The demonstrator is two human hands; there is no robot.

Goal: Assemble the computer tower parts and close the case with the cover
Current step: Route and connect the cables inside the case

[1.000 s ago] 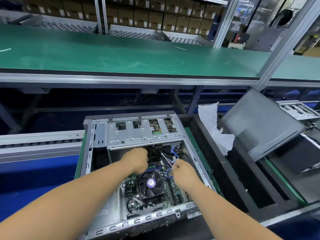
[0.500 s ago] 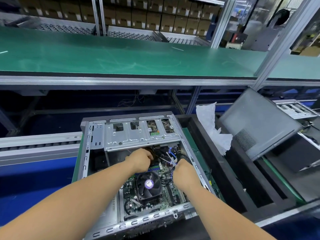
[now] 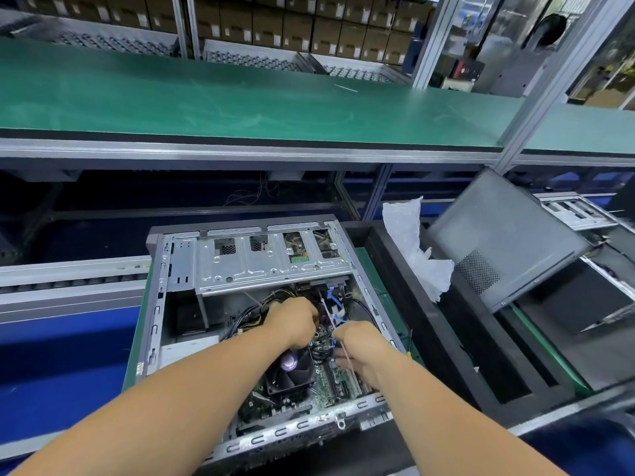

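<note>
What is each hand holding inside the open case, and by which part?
Right hand pinches a white cable tie near its lower end; left hand grips the black cables.

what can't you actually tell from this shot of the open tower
- Head view: what the left hand grips among the black cables; its own back hides the fingers.
- Head view: where the white cable tie ends; the right hand covers it.
- Head view: part of the CPU fan, under the left wrist.
- Head view: cover panel lower edge, behind the black tray.

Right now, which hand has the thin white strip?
The right hand, over the green circuit board: the thin white plastic strip runs up from its fingers. The left hand is among black cables instead.
</note>
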